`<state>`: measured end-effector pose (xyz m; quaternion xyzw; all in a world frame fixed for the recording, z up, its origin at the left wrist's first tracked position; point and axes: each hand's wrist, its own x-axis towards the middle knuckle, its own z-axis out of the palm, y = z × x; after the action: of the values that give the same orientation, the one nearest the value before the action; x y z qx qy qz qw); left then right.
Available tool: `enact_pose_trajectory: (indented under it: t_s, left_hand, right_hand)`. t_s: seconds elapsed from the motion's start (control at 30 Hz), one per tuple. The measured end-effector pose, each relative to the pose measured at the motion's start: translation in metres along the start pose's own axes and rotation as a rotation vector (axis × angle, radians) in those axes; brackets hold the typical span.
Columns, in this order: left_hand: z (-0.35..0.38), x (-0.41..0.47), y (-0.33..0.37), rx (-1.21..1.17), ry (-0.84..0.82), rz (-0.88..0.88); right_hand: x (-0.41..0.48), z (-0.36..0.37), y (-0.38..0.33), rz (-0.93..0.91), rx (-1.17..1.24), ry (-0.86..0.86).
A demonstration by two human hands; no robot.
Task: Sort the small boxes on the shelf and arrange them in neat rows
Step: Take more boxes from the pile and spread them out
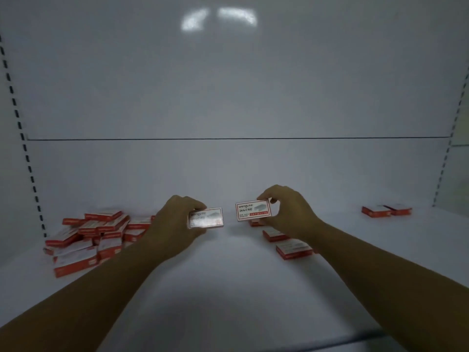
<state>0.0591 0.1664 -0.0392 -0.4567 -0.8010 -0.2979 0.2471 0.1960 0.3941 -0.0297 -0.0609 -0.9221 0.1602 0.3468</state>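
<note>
My left hand point(175, 222) pinches a small red-and-white staple box point(206, 217) above the white shelf point(228, 288), its printed face toward me. My right hand point(284, 212) pinches a second such box point(252, 210) at the same height, just to the right of the first, with a narrow gap between them. A jumbled pile of several like boxes point(88, 237) lies at the left of the shelf. Below my right hand a few boxes point(293, 248) lie flat in a rough line. Two more boxes point(385, 210) sit side by side at the far right.
The shelf's white back panel point(228, 97) rises behind the boxes. Slotted uprights stand at the left point(28, 161) and the right point(444, 161). The shelf's front edge point(279, 345) runs across the bottom of the view.
</note>
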Motion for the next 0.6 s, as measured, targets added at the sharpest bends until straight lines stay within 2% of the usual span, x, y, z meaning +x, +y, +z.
enact_pose_trajectory:
  t_s: [0.17,0.3,0.43,0.6]
  left_hand:
    - [0.035,0.005,0.071,-0.056,-0.112,-0.008]
    - [0.069,0.002,0.125,-0.136,-0.245,-0.097]
    - [0.098,-0.006,0.152,-0.133,-0.379,-0.172]
    - [0.110,-0.013,0.168,-0.198,-0.455,-0.237]
  right_hand:
    - [-0.036,-0.050,0.056,0.086,0.015,-0.072]
    - [-0.065,-0.086,0.101,0.165,0.062,-0.195]
    - [-0.090,-0.095,0.131,0.198,0.098,-0.343]
    - [-0.103,-0.088,0.143,0.204,0.158,-0.414]
